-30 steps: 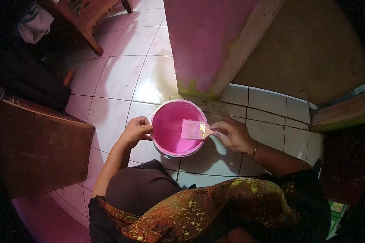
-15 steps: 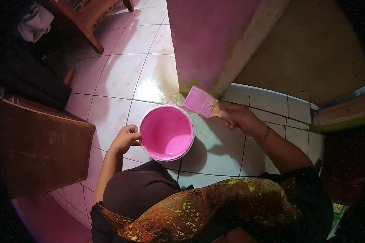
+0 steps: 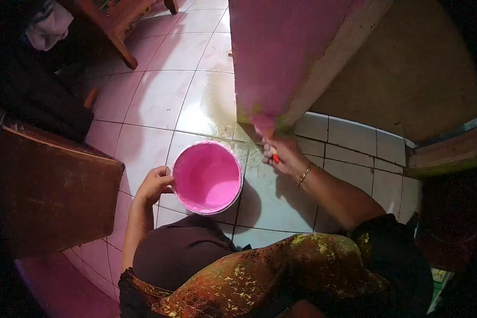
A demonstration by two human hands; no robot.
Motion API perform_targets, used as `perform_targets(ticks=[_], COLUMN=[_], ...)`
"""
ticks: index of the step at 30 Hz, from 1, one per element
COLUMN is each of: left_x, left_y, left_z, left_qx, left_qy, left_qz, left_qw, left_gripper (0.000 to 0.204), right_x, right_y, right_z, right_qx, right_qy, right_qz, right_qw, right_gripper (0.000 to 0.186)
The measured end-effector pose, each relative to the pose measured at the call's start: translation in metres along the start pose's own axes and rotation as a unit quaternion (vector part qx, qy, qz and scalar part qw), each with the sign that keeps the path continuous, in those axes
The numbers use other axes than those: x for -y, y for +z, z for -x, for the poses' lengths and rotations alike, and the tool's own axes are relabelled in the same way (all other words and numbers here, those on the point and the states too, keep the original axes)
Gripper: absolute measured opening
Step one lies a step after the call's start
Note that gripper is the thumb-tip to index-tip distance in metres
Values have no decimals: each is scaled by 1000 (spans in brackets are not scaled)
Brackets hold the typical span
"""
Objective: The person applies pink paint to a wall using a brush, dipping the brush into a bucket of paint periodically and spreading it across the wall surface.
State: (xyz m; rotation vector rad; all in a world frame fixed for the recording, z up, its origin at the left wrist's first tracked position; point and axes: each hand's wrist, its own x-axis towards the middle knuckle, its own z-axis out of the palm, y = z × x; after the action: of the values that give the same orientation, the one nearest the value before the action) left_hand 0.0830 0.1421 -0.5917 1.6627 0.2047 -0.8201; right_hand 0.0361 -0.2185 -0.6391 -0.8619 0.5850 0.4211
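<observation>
My left hand (image 3: pixel 157 184) grips the rim of a round bucket (image 3: pixel 240 183) on its left side, thumb at the edge. Pink paint (image 3: pixel 217 185) lies inside it and coats the inner wall. In my right hand (image 3: pixel 284 153) is a paintbrush (image 3: pixel 265 124); the red end of its handle shows below my fingers. The pink bristles are at the foot of a pink wall (image 3: pixel 286 58), seemingly against it, though blur hides the exact contact. Greenish patches mark the wall's lower edge around the bristles.
White floor tiles (image 3: pixel 159 100) carry a wet, stained patch beside the wall's corner. A wooden cabinet (image 3: pixel 63 185) stands at the left, and a wooden chair (image 3: pixel 114 37) at the far left. Right of the wall is a brown panel (image 3: pixel 408 63) above a low ledge.
My right hand has moved left, turning the paintbrush from sideways over the floor to the wall's base. The bucket and my left hand have shifted slightly left.
</observation>
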Motion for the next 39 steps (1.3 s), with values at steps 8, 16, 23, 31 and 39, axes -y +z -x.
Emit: perform_targets(ticks=[8, 16, 23, 31, 39], left_x=[8, -1, 4, 8, 7], left_y=[-5, -7, -15, -16, -15], left_z=[-1, 17, 28, 27, 30], left_qx=[-2, 34, 12, 22, 24], left_qy=[-6, -10, -18, -13, -12], left_qz=[6, -26, -19, 2, -1], left_qw=[1000, 999, 1000, 1000, 1000], left_gripper=[16, 10, 12, 10, 16], right_x=[40, 2, -32, 34, 80], right_y=[53, 31, -2, 34, 64], right_z=[67, 67, -1, 37, 103], right_qx=[42, -78, -160, -179, -64], right_qy=[-113, -327, -243, -252, -324], right_qz=[41, 496, 639, 651, 464], right_qw=[992, 800, 712, 693, 822], right_gripper=[15, 29, 45, 49, 20])
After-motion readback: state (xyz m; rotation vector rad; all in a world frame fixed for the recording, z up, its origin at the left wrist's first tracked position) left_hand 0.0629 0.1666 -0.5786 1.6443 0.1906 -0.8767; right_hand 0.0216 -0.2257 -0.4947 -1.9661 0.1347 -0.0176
